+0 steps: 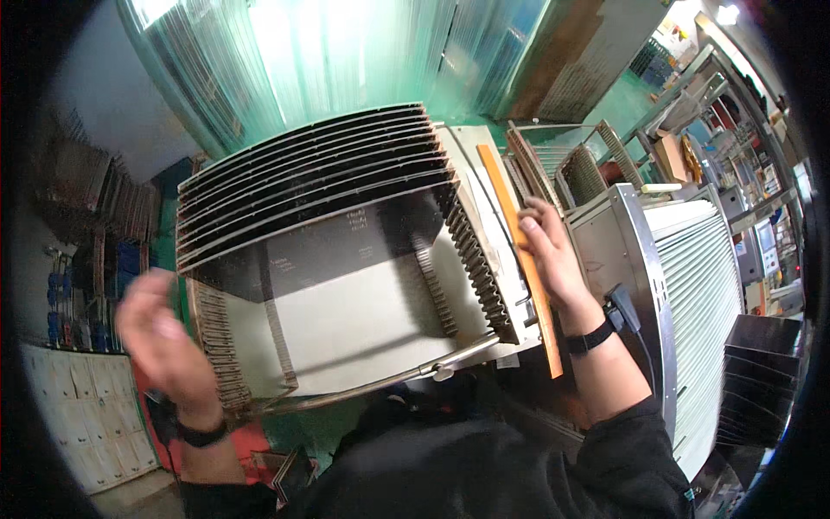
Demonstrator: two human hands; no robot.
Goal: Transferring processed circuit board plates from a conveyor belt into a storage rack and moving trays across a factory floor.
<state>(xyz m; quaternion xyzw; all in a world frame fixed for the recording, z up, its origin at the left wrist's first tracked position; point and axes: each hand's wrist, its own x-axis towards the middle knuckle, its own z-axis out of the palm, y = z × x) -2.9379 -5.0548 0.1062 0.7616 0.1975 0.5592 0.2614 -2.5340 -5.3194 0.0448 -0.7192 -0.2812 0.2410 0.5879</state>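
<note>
A magazine rack (pixel 484 268) with toothed side walls lies in front of me. Several dark flat boards (pixel 320 246) stand in its far part, parallel and spaced by the slots; the near part shows its pale base. Beside the left toothed wall is my left hand (pixel 164 337), smeared by motion, its fingers seemingly apart with nothing visible in them. My right hand (pixel 549 246) is over a long orange strip (pixel 501 186) along the rack's right side. Its fingers are loosely bent and apart; whether they touch the strip cannot be told. Both wrists wear black bands.
A metal rod (pixel 458 353) crosses the rack's near edge. To the right stands a metal-sided rack (pixel 635 251) full of pale sheets, with a wire basket (pixel 596 169) behind it. Green strip curtains (pixel 346 60) hang at the back. White lockers (pixel 82 415) are at lower left.
</note>
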